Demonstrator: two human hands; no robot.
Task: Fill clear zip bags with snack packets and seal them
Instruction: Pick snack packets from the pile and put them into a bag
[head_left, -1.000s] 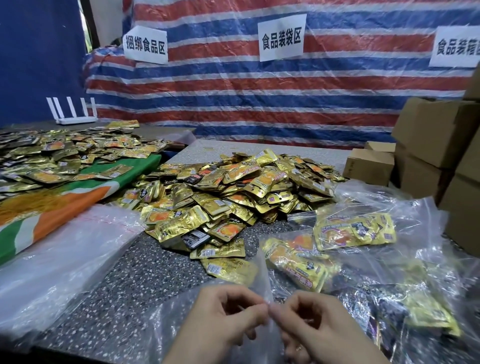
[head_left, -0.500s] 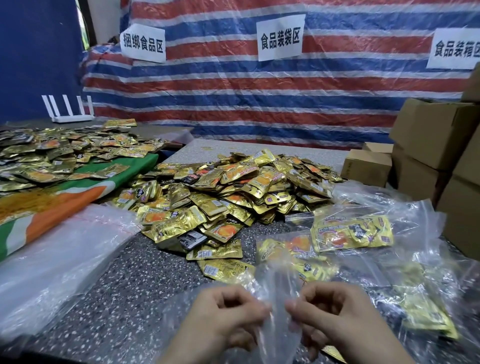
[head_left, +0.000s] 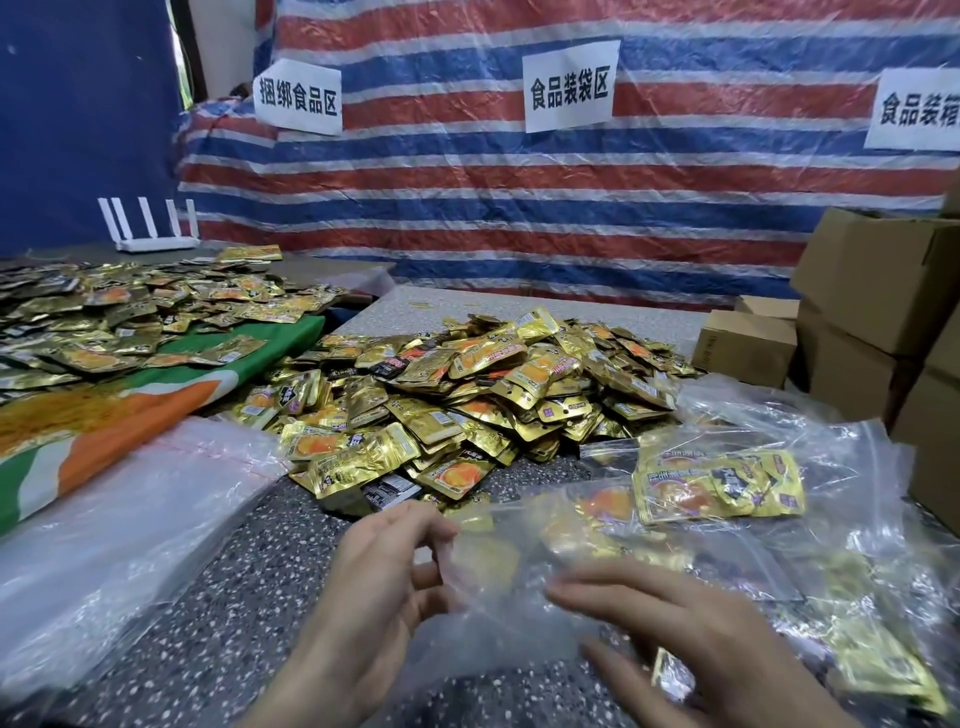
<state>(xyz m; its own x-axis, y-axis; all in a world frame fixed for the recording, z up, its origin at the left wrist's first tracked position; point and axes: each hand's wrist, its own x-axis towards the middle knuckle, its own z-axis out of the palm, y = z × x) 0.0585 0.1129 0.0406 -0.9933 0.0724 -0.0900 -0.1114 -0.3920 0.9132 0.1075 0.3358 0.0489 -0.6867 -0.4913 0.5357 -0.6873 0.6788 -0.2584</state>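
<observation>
Two risks attend the clear zip bag (head_left: 493, 577), lying just before the snack packets (head_left: 467, 395): the left hand (head_left: 379, 592), loosely curled at its rim with grip unclear, may lose it, and the right hand (head_left: 691, 644), fingers straight on the film, may flatten its mouth.

Makeshift food-packing workshop: tarp wall (head_left: 519, 218) with zone signs (head_left: 567, 85), heaped snack packets (head_left: 467, 395), stacked cardboard boxes (head_left: 872, 291)

Just this side of the packet pile (head_left: 467, 395), my left hand (head_left: 384, 587) curls at a clear bag's (head_left: 498, 592) edge, my right hand (head_left: 691, 639) spread on it; filled bags (head_left: 717, 483) lie right of the pile.
</observation>
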